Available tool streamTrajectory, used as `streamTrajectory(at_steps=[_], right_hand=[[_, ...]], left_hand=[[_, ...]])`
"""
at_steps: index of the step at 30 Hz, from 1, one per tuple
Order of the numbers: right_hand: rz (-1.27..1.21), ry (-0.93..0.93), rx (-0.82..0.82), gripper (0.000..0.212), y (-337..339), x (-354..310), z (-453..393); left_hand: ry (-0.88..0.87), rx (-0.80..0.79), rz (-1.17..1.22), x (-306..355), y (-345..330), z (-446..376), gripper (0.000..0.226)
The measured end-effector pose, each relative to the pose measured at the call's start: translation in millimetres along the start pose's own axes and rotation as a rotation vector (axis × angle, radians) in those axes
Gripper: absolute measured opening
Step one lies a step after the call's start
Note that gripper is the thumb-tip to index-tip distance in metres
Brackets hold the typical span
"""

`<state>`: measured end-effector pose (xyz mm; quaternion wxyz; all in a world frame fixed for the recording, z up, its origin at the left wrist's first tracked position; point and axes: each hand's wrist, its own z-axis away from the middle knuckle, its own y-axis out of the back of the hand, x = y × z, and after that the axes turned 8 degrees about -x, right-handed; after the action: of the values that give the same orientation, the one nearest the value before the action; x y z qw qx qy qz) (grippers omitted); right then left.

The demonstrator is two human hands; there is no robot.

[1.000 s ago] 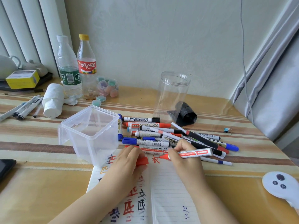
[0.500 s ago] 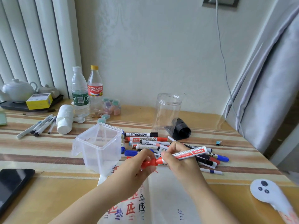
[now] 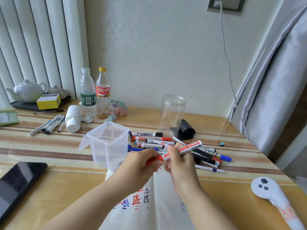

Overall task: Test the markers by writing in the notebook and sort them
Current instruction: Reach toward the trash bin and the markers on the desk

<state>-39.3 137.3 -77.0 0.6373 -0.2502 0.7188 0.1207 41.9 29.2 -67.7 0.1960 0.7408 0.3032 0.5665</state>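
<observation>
Striped counter (image 3: 49, 146), open notebook (image 3: 166, 188) below both hands. Right hand (image 3: 180, 165) grips red marker (image 3: 186, 149) barrel, long axis rising right; left hand (image 3: 141, 163) pinches its red cap (image 3: 155, 161) end (seated or not, cannot tell). Clear box (image 3: 108, 143) lies left, nearer the left hand.

The striped tan-and-brown wooden table (image 3: 49, 146) carries a clear square plastic tub (image 3: 108, 143) near its centre, with a heap of red, black and blue whiteboard markers (image 3: 166, 143) at three o'clock of it. A tall clear plastic jar (image 3: 172, 112) stands at one o'clock, two drink bottles (image 3: 94, 93) at eleven (labels partly legible), a black phone (image 3: 18, 181) at eight, an open lined notebook (image 3: 166, 196) at five.
</observation>
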Motion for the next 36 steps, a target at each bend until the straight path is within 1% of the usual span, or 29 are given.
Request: streamTrajectory(at_steps=[2, 4, 5, 7, 10, 11, 14, 16, 18, 20, 22, 24, 27, 30, 36], right_hand=[[-0.035, -0.017, 0.002, 0.052, -3.3, 0.4, -0.1], [-0.032, -0.037, -0.020, 0.039, -5.6, 1.5, -1.8], [-0.015, -0.053, -0.031, 0.036, -7.2, 2.8, -3.6], [0.016, -0.083, -0.055, 0.039, -12.3, 4.5, -6.8], [-0.060, -0.116, -0.110, 0.035, -26.1, 0.1, -10.0], [-0.075, -0.130, -0.127, 0.034, -32.1, -3.1, -10.4], [-0.011, -0.186, -0.186, 0.044, -50.2, -14.4, -13.7], [0.063, -0.183, -0.221, 0.042, -62.5, -25.1, -16.3], [0.132, -0.129, -0.240, 0.041, -72.4, -34.2, -19.5], [0.198, -0.068, -0.237, 0.037, -79.3, -38.4, -22.5], [0.226, -0.036, -0.223, 0.033, -83.7, -37.6, -24.3], [0.232, -0.033, -0.219, 0.030, -85.8, -33.0, -25.0], [0.295, -0.047, -0.211, 0.028, -81.5, -21.5, -25.5], [0.360, -0.070, -0.183, 0.027, -68.3, -9.4, -27.0], [0.586, -0.110, -0.138, 0.013, -25.0, 13.2, -28.9]], left_hand=[[-0.006, 0.026, 0.004, 1.3, 1.1, 1.0, 0.020], [0.009, 0.043, 0.016, 1.0, 3.8, 2.8, 0.017], [0.027, 0.052, 0.020, 0.1, 5.9, 3.3, 0.016], [0.070, 0.093, 0.043, -2.3, 10.5, 4.8, 0.016], [0.126, 0.233, 0.069, -6.0, 17.8, 8.7, 0.010], [0.141, 0.296, 0.078, -7.1, 20.8, 11.4, 0.011], [0.121, 0.463, 0.141, -6.6, 39.7, 20.7, 0.020], [0.092, 0.563, 0.143, -5.7, 62.8, 27.6, 0.027], [0.078, 0.651, 0.071, -6.3, 89.4, 33.5, 0.030], [0.111, 0.699, -0.037, -8.4, 111.3, 37.4, 0.024], [0.186, 0.698, -0.114, -12.8, 122.7, 39.2, 0.019], [0.229, 0.652, -0.182, -19.1, 124.6, 39.9, 0.018], [0.231, 0.574, -0.226, -31.2, 118.3, 39.4, 0.020], [0.263, 0.539, -0.296, -39.3, 110.0, 36.9, 0.024], [0.282, 0.508, -0.408, -43.4, 94.9, 28.5, 0.026]])
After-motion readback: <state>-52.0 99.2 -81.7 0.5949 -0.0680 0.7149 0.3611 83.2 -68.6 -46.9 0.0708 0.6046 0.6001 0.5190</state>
